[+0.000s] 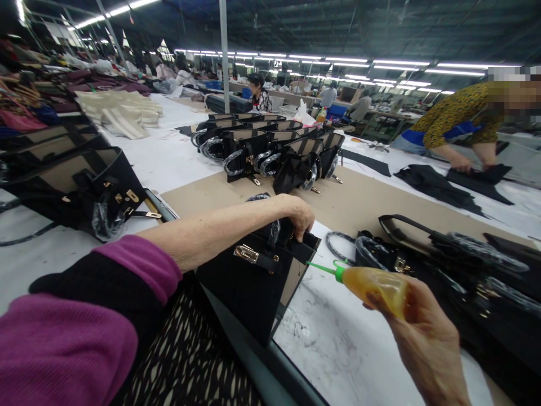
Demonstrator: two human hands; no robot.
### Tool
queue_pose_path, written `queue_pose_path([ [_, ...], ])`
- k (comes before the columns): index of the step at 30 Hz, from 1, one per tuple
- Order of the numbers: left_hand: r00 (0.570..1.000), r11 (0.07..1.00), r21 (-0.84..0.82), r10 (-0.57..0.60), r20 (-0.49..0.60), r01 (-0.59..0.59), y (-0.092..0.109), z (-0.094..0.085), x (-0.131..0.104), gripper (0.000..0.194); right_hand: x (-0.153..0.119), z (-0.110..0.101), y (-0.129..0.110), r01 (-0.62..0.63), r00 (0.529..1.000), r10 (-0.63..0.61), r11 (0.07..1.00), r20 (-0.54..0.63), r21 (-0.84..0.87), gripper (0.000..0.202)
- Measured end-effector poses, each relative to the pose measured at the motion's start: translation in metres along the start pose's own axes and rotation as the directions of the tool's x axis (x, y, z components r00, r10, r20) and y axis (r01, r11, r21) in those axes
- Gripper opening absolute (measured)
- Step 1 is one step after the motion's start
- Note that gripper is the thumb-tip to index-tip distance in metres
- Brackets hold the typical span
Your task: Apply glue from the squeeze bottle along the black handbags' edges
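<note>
A black handbag (245,287) with beige side panels stands tilted at the table's front edge, a gold clasp (247,254) on its face. My left hand (301,217) reaches over the bag and grips its top rim, fingers bent down into the opening. In my right hand (416,316) is a soft bottle (372,285) of amber liquid with a green cap and a long thin green nozzle. The nozzle's tip points left at the bag's side edge, close to the beige panel; whether it touches is unclear.
Several black handbags (270,146) stand at the table's middle, others (80,186) at the left, and more (456,270) lie at the right. Beyond, a person (459,121) bends over black pieces (482,180). Beige strips (120,110) lie back left.
</note>
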State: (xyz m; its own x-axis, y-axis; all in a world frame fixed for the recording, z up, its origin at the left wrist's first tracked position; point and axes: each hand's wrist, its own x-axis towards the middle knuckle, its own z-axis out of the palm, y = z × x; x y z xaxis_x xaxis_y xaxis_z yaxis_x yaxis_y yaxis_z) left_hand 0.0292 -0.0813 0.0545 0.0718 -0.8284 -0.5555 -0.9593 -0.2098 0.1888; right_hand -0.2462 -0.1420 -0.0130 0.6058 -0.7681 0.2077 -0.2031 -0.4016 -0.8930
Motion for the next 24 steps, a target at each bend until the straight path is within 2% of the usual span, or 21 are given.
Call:
queue_pose_path([
  [5, 1.000, 1.000, 0.003, -0.006, 0.015, 0.006, -0.003, 0.001, 0.004, 0.047, 0.003, 0.000, -0.002, 0.006, 1.000, -0.006, 1.000, -0.003, 0.010, 0.057],
  [10, 1.000, 0.999, 0.034, 0.001, -0.019, 0.000, -0.002, 0.002, 0.004, 0.049, -0.013, 0.001, 0.004, -0.029, 0.997, 0.029, 1.000, 0.077, 0.010, 0.055],
  [14, 0.999, 0.999, 0.034, -0.042, -0.022, 0.043, 0.002, 0.001, -0.002, 0.052, -0.024, 0.000, 0.012, -0.038, 0.989, 0.042, 0.999, 0.143, -0.030, 0.053],
  [19, 0.999, 0.995, 0.091, -0.026, -0.030, 0.028, 0.005, 0.001, -0.008, 0.054, -0.031, 0.004, 0.012, -0.003, 0.983, 0.005, 1.000, 0.181, -0.014, 0.052],
  [24, 0.999, 0.995, 0.100, -0.025, -0.027, 0.028, 0.006, 0.001, -0.012, 0.048, -0.037, 0.007, 0.009, 0.047, 0.973, -0.043, 0.999, 0.227, -0.012, 0.044],
])
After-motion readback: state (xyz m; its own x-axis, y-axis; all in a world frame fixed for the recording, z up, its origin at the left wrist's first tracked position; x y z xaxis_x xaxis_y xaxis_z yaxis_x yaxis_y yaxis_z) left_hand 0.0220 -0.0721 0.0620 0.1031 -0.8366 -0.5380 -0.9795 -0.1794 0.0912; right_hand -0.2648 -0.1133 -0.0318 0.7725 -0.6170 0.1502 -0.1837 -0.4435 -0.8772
